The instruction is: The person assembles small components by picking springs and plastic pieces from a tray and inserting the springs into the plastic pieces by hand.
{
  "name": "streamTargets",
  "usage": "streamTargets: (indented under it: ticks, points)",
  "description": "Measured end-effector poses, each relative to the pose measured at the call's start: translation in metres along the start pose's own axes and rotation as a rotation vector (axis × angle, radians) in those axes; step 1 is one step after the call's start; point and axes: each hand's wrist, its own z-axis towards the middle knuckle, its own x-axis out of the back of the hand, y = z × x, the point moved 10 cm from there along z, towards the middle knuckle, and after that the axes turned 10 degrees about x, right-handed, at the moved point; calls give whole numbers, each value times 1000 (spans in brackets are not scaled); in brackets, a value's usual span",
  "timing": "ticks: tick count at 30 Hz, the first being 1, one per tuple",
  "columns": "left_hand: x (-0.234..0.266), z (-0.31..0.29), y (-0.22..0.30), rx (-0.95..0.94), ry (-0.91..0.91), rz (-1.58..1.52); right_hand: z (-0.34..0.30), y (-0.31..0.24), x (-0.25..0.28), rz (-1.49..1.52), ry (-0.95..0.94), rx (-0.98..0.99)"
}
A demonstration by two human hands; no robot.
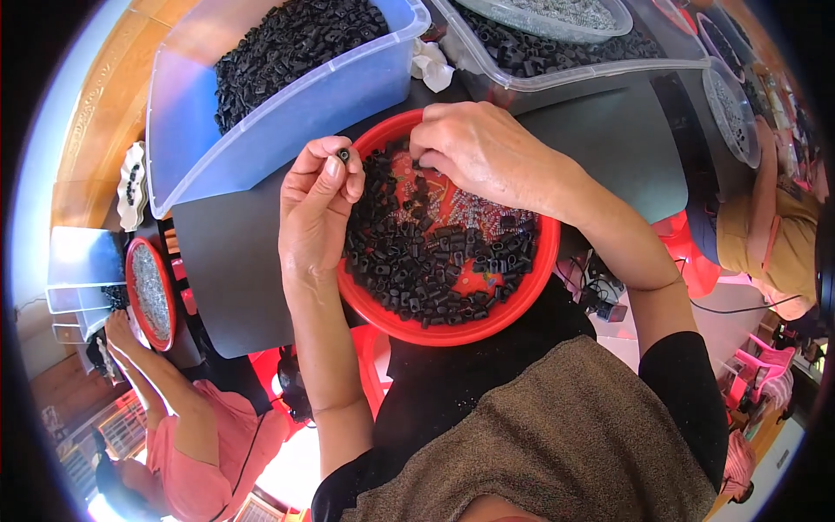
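A red round basin (452, 335) sits in front of me, holding many small black hollow plastic pieces (417, 271) and a scatter of tiny silvery metal parts (491, 216). At the basin's left rim, my left hand (315, 200) is raised, pinching one small black plastic piece (343, 155) between thumb and fingertips, its round opening showing. My right hand (487, 157) reaches over the far rim with fingers bent together and tips down by the dark pieces. What its fingertips grip, if anything, is mostly hidden.
A blue-tinted tub (287, 161) of black pieces stands far left on the dark table (230, 270). A clear tub (600, 68) with a tray (557, 17) of silvery parts is far right. Co-workers sit at left (209, 444) and right (765, 226). White crumpled paper (432, 67) lies between the tubs.
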Motion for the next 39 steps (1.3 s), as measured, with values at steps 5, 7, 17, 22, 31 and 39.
streamTargets:
  ticks: [5, 7, 17, 22, 31, 39]
  points:
    - [-3, 2, 0, 7, -13, 16, 1, -9, -9, 44, -56, 70]
    - [-3, 2, -1, 8, 14, 24, 0, -7, -24, -21, -148, 64]
    - [-9, -2, -2, 25, 12, 102, -6, -1, -22, -6, -98, 64]
    - [-9, -2, -5, 29, 112, 269, -4, -2, 10, 452, 260, 66]
    - [-8, -3, -7, 42, 117, 345, 0, 1, 5, 739, 282, -15]
    - [-10, -3, -6, 8, 143, 416, -2, 3, 1, 772, 286, -39]
